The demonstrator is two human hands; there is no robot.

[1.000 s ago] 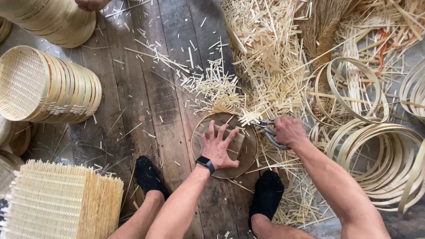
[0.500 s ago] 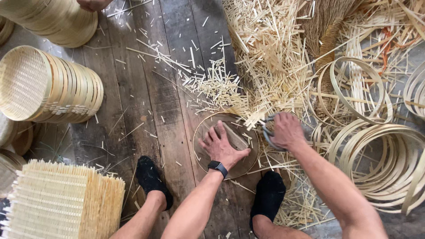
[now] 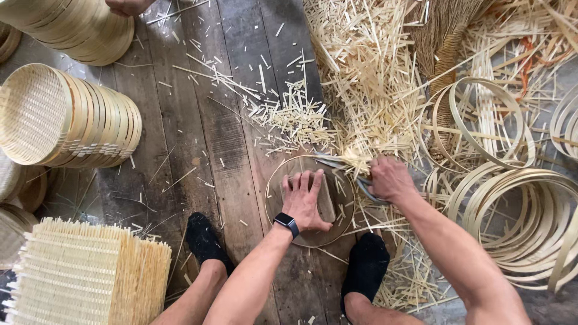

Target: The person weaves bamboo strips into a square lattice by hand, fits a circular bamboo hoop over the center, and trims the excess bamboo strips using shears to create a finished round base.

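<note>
Stacked woven trays (image 3: 66, 117), bamboo hoops (image 3: 530, 222), offcuts (image 3: 373, 72).

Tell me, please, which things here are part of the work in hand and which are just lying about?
In hand:
left hand pressing a wooden block inside the round bamboo ring
right hand on the shears
cut slivers

Lying about:
stacked trays
woven mats
loose hoops
broom
</note>
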